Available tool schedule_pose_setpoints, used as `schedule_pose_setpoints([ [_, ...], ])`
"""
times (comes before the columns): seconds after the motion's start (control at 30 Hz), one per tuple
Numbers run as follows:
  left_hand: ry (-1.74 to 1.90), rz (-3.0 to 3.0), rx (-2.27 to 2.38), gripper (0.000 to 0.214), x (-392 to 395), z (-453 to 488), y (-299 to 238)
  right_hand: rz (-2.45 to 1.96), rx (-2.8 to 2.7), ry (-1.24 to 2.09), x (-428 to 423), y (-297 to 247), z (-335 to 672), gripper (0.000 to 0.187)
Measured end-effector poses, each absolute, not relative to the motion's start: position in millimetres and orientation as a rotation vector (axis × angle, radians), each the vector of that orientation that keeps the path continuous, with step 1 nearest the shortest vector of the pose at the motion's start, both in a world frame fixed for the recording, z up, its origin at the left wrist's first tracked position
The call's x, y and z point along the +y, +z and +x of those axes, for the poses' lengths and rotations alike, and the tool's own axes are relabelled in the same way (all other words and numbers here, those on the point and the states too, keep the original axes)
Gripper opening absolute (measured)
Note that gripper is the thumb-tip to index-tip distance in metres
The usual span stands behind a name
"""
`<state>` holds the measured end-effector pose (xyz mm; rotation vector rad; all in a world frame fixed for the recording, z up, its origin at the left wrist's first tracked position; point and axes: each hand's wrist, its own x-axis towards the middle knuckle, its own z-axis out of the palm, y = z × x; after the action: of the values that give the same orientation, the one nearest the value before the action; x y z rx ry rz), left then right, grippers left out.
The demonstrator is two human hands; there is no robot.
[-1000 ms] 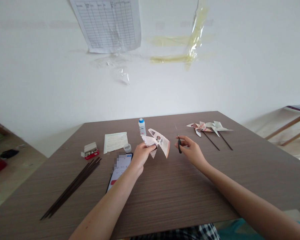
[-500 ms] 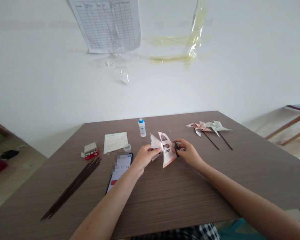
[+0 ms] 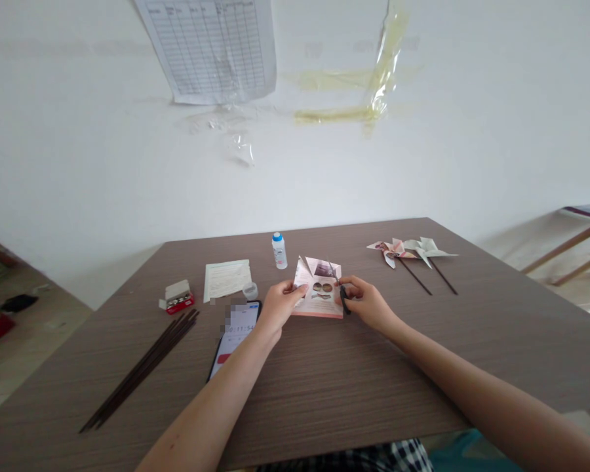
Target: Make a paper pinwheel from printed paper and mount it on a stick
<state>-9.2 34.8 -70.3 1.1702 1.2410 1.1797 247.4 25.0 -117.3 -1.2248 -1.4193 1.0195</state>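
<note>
My left hand (image 3: 276,305) pinches the left edge of a printed pink paper square (image 3: 319,291) held just above the brown table (image 3: 354,380). The paper has cuts and folded corners. My right hand (image 3: 368,303) is closed on small dark-handled scissors (image 3: 343,298), whose thin blades point up over the paper's right side. Both hands meet at the paper near the table's middle.
A white glue bottle (image 3: 278,250) with a blue cap stands behind the paper. Two finished paper pinwheels (image 3: 409,250) on dark sticks lie at the back right. A bundle of dark sticks (image 3: 142,367), a phone (image 3: 235,334), a small red box (image 3: 178,296) and a paper sheet (image 3: 227,278) lie left.
The paper has turned from an open fan shape to a flat square facing me. My right hand with the scissors has moved left onto the paper's right edge.
</note>
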Motion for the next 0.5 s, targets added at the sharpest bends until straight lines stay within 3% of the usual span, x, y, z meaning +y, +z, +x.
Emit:
schedule_pose_setpoints([
  [0.23,1.140,1.085,1.247,0.029,33,-10,-73,-1.191,-1.173,1.038,20,-111,246,0.065],
  [0.5,1.048,1.201,1.089,0.025,19,6,-78,-1.192,-1.074,1.030,15,-112,236,0.070],
])
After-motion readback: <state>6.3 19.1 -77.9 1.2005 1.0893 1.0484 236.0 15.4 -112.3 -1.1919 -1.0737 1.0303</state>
